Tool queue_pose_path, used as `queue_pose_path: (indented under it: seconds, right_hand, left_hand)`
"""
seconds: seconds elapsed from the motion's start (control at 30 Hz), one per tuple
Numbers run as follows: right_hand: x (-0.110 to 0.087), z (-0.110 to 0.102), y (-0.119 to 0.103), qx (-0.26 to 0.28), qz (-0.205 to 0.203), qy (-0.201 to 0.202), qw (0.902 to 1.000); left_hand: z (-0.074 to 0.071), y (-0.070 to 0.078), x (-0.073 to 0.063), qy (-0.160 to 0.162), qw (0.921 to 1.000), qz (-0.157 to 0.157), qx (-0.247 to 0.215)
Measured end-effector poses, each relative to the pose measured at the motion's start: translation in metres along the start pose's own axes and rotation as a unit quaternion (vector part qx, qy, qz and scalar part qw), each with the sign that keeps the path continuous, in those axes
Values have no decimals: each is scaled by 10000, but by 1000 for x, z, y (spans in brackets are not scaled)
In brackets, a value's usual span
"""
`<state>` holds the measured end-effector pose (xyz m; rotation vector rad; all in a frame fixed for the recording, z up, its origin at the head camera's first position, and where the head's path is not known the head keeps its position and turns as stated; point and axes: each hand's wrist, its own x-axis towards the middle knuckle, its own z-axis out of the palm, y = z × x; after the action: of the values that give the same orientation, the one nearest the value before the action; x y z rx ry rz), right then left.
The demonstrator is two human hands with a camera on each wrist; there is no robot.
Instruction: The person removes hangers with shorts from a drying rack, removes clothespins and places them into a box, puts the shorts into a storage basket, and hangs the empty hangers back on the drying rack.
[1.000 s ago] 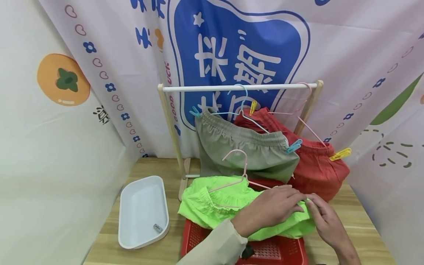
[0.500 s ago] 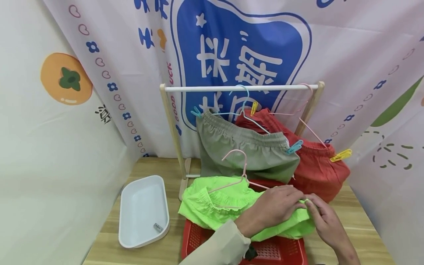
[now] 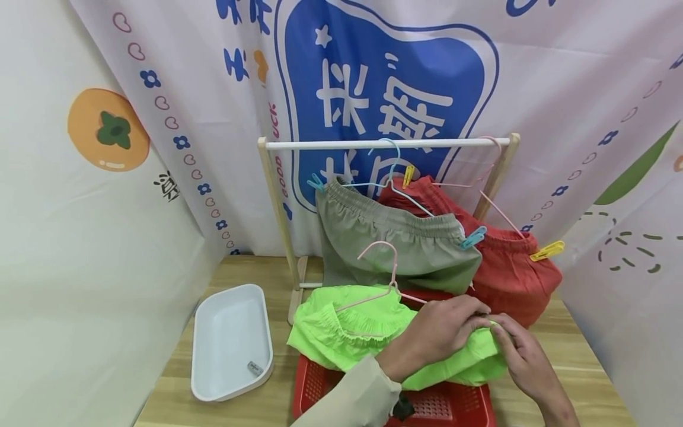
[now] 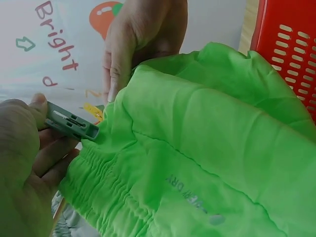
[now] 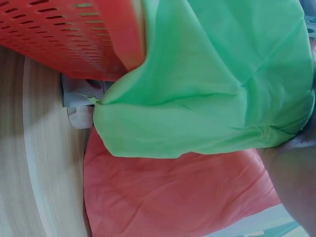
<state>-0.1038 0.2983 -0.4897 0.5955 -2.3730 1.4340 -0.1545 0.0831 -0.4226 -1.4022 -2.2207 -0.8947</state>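
Bright green shorts lie over a red basket, a pink hanger set in their elastic waistband. My left hand is at the waistband's right end. In the left wrist view it pinches a grey clothespin, whose tip meets the waistband's edge; whether it clamps the fabric I cannot tell. My right hand pinches the green cloth right beside it, thumb on top. The right wrist view shows the shorts' hanging leg, with the right hand mostly out of sight.
Behind stands a wooden rack with a white rail. Grey shorts with blue clothespins and red shorts with yellow clothespins hang there. At left, a white tray holds a grey clothespin.
The left hand's fingers have turned and shifted slightly at the waistband's end. The right hand stays about where it was, and the shorts and hanger have hardly moved.
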Motion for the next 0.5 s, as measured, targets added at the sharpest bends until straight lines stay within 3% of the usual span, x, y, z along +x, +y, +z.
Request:
queue_pose_path:
  seconds: [0.23, 0.33, 0.5]
  right_hand:
    - [0, 0, -1, 9, 101, 55, 9999]
    - [-1, 0, -2, -3, 152, 115, 9998]
    - [-1, -1, 0, 111, 85, 75, 9999]
  left_hand:
    - [-12, 6, -10, 110, 9999, -17, 101]
    - [-20, 8, -16, 179, 9996, -128, -201]
    - [-37, 5, -37, 593, 9957, -140, -693]
